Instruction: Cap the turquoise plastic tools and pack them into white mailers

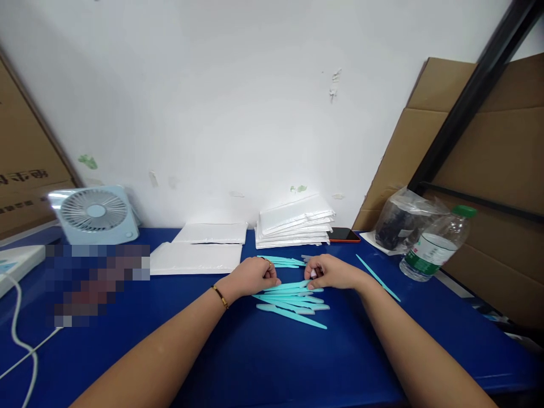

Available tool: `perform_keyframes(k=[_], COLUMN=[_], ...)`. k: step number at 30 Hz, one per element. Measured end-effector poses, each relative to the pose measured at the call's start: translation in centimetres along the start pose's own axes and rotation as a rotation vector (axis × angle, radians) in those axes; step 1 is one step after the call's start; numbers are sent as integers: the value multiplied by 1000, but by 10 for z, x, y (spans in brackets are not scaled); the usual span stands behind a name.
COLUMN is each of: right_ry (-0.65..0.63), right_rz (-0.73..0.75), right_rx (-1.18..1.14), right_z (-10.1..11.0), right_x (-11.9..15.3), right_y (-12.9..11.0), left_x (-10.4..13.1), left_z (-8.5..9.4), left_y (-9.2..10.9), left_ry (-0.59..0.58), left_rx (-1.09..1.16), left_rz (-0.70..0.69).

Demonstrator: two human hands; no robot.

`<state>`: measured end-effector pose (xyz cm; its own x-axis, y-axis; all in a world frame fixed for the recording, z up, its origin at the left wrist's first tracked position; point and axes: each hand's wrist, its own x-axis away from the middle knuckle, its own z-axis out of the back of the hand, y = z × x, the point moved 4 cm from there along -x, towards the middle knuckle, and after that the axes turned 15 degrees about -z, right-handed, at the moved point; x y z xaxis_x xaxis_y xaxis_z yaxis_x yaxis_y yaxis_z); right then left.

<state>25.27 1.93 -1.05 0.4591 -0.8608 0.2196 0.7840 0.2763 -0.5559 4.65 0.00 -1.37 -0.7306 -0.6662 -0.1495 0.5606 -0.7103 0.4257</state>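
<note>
Several slim turquoise eyebrow razors (293,317) with pale caps lie in a loose fanned pile on the blue table. My left hand (253,276) is closed at the left end of the upper razor (287,287), thumb and fingers pinched together. At that razor's right end, my right hand (327,272) has its thumb and forefinger closed, the other fingers curled in. A smaller row of turquoise razors (283,262) lies just behind, between my hands. One single razor (378,277) rests apart, to the right of my right hand.
White padded packets (293,226) are stacked by the wall, with flat white packets (199,258) at left. A phone (343,234), a bagged dark cup (393,224) and a water bottle (437,249) stand right. A fan (97,215) and white cable (19,317) are left.
</note>
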Motion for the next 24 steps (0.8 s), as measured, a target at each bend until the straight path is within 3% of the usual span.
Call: perform_keyframes(k=[7,15,24], right_ry=[59,158,157], right_rz=[-62,-35,-24], right_rx=[-47,-75,-172], right_z=[-3,-2,7], right_x=[-6,-7,-7], right_y=[8,5,12], left_x=[0,1,-3], left_z=[2,1,10], left_y=[7,8,4], left_ry=[13,-27,114], left_rx=[-19,-6,-276], left_rz=[-10,-18,-70])
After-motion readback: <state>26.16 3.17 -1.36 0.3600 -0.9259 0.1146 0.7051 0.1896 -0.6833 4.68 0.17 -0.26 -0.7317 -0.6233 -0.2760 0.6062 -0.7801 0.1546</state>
